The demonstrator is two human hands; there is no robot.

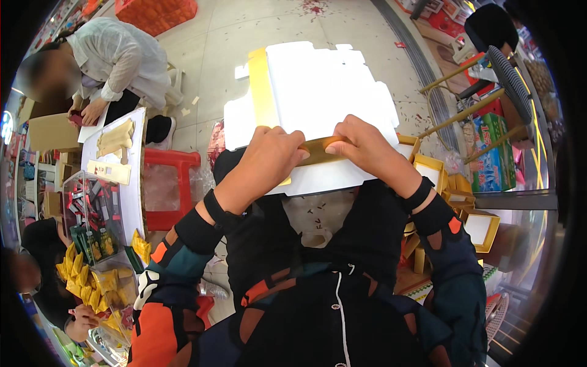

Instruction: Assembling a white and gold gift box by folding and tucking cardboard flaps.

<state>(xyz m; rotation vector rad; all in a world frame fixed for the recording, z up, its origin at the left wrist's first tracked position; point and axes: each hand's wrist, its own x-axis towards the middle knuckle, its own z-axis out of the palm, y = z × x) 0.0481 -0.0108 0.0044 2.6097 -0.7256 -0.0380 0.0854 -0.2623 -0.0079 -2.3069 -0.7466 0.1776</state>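
Note:
A large flat cardboard box blank [330, 85], bright white with gold bands, lies across my lap and reaches away over the floor. My left hand [272, 156] is closed on its near part, the thumb pointing inward. My right hand [367, 150] pinches the same part from the right, thumb and bent fingers on the gold edge. Between both hands runs a gold folded strip [315, 151] of the blank. A white flap [324, 178] hangs on the near side of that strip, over my knees. My fingertips beneath the board are hidden.
At left, a person in a white shirt [131, 55] works beside a white table [129, 199]. A red stool [168, 189] stands near my left leg. Gold boxes with white insides [480, 229] are piled at right, below a chair [510, 82]. Yellow packets [82, 275] lie lower left.

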